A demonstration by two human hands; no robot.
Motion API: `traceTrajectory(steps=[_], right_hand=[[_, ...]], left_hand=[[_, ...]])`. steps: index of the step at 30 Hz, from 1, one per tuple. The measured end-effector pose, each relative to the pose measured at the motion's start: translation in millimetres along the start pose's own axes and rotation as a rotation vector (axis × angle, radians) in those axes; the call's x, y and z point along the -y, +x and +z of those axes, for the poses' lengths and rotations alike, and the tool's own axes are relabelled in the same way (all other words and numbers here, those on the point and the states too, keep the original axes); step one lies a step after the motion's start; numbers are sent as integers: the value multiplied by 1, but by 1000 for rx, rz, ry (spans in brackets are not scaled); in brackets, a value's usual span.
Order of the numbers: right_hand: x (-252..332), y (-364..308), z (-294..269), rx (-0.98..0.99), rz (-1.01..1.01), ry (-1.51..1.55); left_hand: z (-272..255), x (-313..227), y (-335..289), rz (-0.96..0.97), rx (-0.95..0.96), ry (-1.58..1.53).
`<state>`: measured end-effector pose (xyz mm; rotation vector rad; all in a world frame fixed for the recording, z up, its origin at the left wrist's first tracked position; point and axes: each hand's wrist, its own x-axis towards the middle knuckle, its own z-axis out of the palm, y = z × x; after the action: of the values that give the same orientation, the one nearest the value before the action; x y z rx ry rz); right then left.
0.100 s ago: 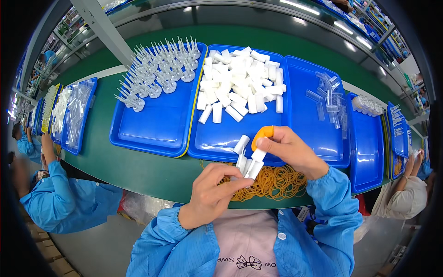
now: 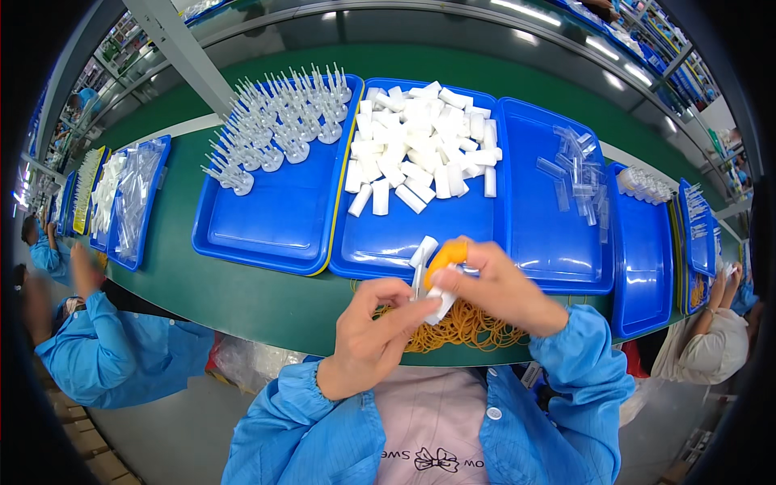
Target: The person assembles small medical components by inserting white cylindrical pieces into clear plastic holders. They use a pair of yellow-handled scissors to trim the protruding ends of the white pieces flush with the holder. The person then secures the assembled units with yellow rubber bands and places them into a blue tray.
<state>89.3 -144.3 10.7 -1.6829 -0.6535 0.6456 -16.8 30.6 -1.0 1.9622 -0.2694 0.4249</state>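
Observation:
My left hand [image 2: 368,327] pinches a white plastic sleeve [image 2: 436,307] between thumb and fingers, just above the near table edge. My right hand [image 2: 505,291], with an orange finger cot [image 2: 447,257] on its index finger, is closed on the same sleeve from the far right side. The fingers of both hands cover most of it. Just beyond the fingertips another white piece [image 2: 423,252] leans at a slant; whether my left hand also holds it I cannot tell. Tan rubber bands [image 2: 473,327] lie in a heap beneath my hands.
Ahead, a blue tray [image 2: 372,238] bears a pile of white sleeves. On its left, another blue tray [image 2: 259,230] carries clear stemmed parts; on its right, a third [image 2: 550,242] has clear tubes. Co-workers in blue [image 2: 121,347] and pale clothes [image 2: 711,347] sit either side.
My right hand has moved down and left, closer to my left hand. Its fingers now cover more of the white sleeve.

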Motion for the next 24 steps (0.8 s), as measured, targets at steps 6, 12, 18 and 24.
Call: traceTrajectory(steps=[6,12,18,24], right_hand=[[17,-5,5,15,-96,-98],[11,21,-19,-168,-303,-348],[-23,39,-7,50,-456,-987],[-26,43,-1,-82,-278,-977]], left_hand=[[-2,-5,3,-77,-141,-36],[-16,16,4,-166,-91,-38],[-28,30,6,-111,-176,45],[-31,22,5,4,-104,210]])
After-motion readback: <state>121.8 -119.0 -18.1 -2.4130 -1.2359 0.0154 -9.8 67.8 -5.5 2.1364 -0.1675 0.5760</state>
